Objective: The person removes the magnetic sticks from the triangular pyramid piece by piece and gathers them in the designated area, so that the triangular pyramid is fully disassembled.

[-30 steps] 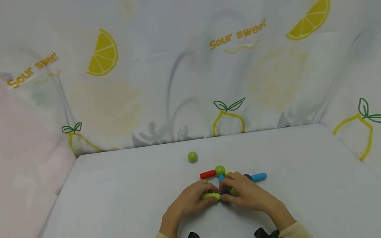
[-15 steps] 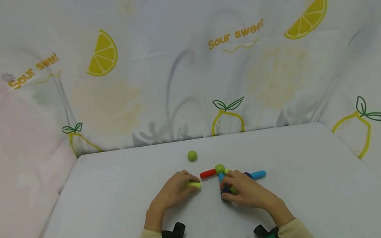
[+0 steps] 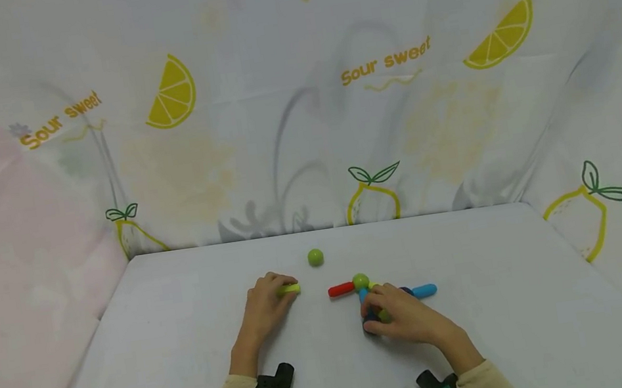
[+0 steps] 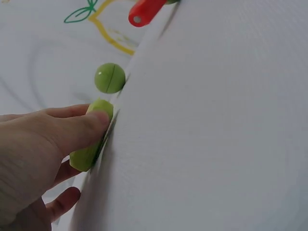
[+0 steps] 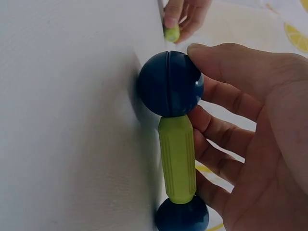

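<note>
My left hand (image 3: 263, 303) pinches a yellow-green magnetic rod (image 4: 83, 160) between thumb and fingers, low at the table's left-centre. Over a joined figure of magnetic rods and balls, my right hand (image 3: 402, 314) holds a dark blue ball (image 5: 163, 84) with thumb and fingers. From that ball a second yellow-green rod (image 5: 178, 159) runs to another dark blue ball (image 5: 183, 215). Behind the hand, a green ball (image 3: 361, 281) joins a red rod (image 3: 341, 290) and a blue rod (image 3: 363, 294). Another blue rod (image 3: 425, 291) sticks out to the right. The hand hides part of the figure.
A loose green ball (image 3: 315, 257) lies farther back on the white table (image 3: 180, 279). Behind the table hangs a cloth (image 3: 277, 126) printed with lemons. Each wrist carries a small black camera (image 3: 275, 379).
The left hand has drawn the yellow-green rod away from the held dark blue ball, moving left and back. My right hand keeps its hold on the ball.
</note>
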Motion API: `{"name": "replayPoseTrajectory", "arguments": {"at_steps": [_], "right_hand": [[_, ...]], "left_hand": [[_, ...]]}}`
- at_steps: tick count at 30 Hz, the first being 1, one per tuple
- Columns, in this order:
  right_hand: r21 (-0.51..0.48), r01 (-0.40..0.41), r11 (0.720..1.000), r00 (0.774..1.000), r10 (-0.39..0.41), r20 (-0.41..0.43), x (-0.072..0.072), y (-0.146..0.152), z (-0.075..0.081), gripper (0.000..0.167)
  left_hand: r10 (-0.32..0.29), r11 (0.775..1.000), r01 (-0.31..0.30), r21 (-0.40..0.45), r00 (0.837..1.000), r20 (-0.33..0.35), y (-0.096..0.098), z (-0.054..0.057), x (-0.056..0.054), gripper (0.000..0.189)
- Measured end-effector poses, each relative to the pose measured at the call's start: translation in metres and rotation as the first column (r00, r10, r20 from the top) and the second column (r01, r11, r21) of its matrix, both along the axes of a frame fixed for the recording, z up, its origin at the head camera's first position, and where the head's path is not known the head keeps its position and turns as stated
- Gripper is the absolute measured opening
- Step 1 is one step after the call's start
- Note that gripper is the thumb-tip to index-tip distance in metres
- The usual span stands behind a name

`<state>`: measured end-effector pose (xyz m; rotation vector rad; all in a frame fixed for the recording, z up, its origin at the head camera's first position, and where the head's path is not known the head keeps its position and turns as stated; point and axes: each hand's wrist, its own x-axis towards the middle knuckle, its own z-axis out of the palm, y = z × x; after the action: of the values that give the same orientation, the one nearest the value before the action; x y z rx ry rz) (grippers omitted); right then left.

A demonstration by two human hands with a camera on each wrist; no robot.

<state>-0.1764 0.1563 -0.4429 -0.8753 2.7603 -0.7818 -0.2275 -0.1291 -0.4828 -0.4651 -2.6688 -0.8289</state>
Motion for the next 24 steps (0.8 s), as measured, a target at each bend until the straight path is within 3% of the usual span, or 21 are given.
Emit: {"name": "replayPoseTrajectory", "arguments": {"at_steps": [5, 11, 16, 20, 24], "right_hand": [[0.005, 0.001, 1.000, 1.000, -0.001, 0.016, 0.002, 0.000, 0.002, 0.012], [-0.023, 0.012, 1.000, 1.000, -0.012, 0.014, 0.002, -0.001, 0.004, 0.006], [-0.152, 0.054, 0.987, 0.995, -0.067, -0.078, -0.005, -0.002, 0.001, 0.004], [-0.254, 0.154, 0.955, 0.965, -0.201, -0.169, -0.013, -0.007, -0.003, 0.011], [-0.271, 0.239, 0.933, 0.942, -0.291, -0.170, -0.019, -0.011, -0.009, 0.027]], "left_hand": [[0.039, 0.999, -0.039, 0.005, 0.998, 0.040, 0.000, -0.001, 0.000, 0.022], [0.034, 0.999, -0.035, 0.011, 0.996, 0.084, 0.002, 0.005, 0.000, 0.026], [-0.040, 0.998, 0.038, 0.039, 0.999, 0.028, 0.015, 0.013, 0.001, 0.023], [-0.121, 0.992, 0.120, 0.038, 0.992, 0.024, 0.037, 0.016, 0.002, 0.023], [-0.180, 0.984, 0.180, 0.003, 0.983, 0.039, 0.059, 0.011, 0.005, 0.027]]}}
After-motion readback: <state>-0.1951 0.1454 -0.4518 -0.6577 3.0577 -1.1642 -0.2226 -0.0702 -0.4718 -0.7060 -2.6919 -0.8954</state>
